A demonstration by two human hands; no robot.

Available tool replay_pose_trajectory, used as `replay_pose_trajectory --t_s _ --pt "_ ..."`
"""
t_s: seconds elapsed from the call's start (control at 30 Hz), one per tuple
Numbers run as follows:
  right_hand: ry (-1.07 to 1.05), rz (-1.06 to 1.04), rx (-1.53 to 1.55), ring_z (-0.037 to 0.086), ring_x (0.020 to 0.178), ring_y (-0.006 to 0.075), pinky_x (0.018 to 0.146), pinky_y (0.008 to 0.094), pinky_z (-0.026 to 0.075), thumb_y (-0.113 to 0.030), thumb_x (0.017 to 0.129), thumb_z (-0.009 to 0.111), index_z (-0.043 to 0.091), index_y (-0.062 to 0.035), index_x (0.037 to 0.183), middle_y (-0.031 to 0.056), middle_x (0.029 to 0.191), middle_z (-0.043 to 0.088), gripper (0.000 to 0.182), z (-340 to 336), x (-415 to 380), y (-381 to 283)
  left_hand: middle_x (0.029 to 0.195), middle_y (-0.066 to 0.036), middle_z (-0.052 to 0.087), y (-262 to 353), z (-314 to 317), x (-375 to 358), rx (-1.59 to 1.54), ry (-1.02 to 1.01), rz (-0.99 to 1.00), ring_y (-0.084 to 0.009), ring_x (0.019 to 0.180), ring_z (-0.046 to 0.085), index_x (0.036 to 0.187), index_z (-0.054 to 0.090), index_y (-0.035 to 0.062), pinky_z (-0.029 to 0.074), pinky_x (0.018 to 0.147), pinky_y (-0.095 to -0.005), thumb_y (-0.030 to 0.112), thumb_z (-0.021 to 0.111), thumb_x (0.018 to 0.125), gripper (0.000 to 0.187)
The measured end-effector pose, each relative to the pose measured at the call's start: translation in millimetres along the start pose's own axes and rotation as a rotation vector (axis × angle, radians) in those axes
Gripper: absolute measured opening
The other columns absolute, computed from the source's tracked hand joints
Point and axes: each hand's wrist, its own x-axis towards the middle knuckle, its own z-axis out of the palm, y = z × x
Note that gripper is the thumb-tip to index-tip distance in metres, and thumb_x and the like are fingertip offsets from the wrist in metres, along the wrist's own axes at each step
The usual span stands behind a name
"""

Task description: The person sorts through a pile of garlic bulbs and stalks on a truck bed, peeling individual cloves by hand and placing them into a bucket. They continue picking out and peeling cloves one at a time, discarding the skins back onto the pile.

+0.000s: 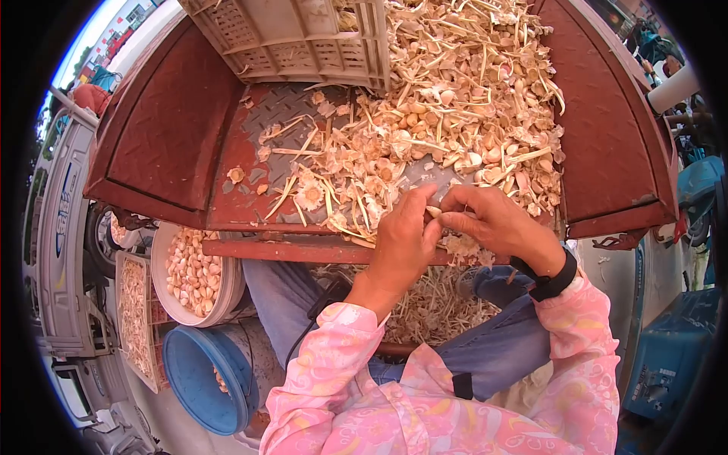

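The person's left hand [402,246] and right hand [493,224] meet at the near edge of a red, diamond-patterned metal worktop [235,201], with a small pale garlic clove [434,211] pinched between them. The left grip is nearly closed, thumb and fingertips pressed on the clove from the left; the right grip is likewise drawn tight, its thumb and forefinger nipping the clove's other end. The clove sits just above the worktop's front lip, touching both hands and nothing else that can be made out.

Behind the hands a large heap of dry garlic stalks, papery skins and loose cloves [447,98] spreads over the worktop, thickest at the far right and thinning toward the left. A beige slatted plastic crate [303,38] lies tilted at the far side, its open mouth against the heap. The right wrist carries a black strap [550,280], and both arms are in pink patterned sleeves [341,364].

Below the worktop's edge, to the left of the person's blue-trousered knees, a white round bowl of peeled garlic cloves [193,273] rests on top of a blue plastic bucket [201,371]. Just left of the bowl lies a flat pale tray [136,318] with more cloves in it. A litter of stalks and skins [432,303] lies between the person's knees, under the hands
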Motion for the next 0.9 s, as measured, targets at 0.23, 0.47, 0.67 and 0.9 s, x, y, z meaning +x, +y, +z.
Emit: replay_pose_trajectory --t_s 0.23,0.47,0.67,0.9 --pt "-0.049 0.065 0.055 0.057 0.063 0.0253 0.058 0.0359 0.043 -0.021 0.088 0.057 0.057 0.0005 0.085 0.0152 0.07 0.058 0.022 7 4 -2 0.098 -0.021 0.061 6 -9 -5 0.085 0.058 0.113 -0.036 0.085 0.061 0.132 0.038 -0.0003 0.049 0.072 -0.0399 -0.004 0.06 0.076 0.06" --pt "0.082 -0.167 -0.109 0.058 0.066 0.0319 0.058 0.0384 0.045 -0.016 0.085 0.059 0.058 -0.0034 0.093 0.0147 0.074 0.059 0.015 14 5 -3 0.117 -0.016 0.058 -1 -9 -14 -0.175 0.02 -0.085 -0.0176 0.096 0.06 0.141 0.025 -0.0007 0.048 0.079 -0.0278 0.0 0.047 0.09 0.055" --pt "0.084 -0.291 -0.273 0.06 0.07 0.0312 0.059 0.0407 0.046 -0.016 0.082 0.061 0.058 -0.0059 0.093 0.0095 0.08 0.058 0.016 10 6 -10 0.124 -0.017 0.052 16 -17 -17 -0.34 -0.093 -0.157 -0.0119 0.093 0.056 0.144 0.01 -0.0008 0.045 0.078 -0.0228 -0.003 0.046 0.089 0.065" --pt "0.052 -0.312 -0.265 0.06 0.07 0.0306 0.058 0.0389 0.046 -0.012 0.08 0.061 0.058 -0.0056 0.092 0.0095 0.078 0.057 0.015 15 5 -3 0.129 -0.023 0.039 17 -16 -20 -0.635 0.04 -0.371 -0.0115 0.087 0.055 0.144 0.011 0.0009 0.045 0.077 -0.0219 -0.002 0.053 0.087 0.071"
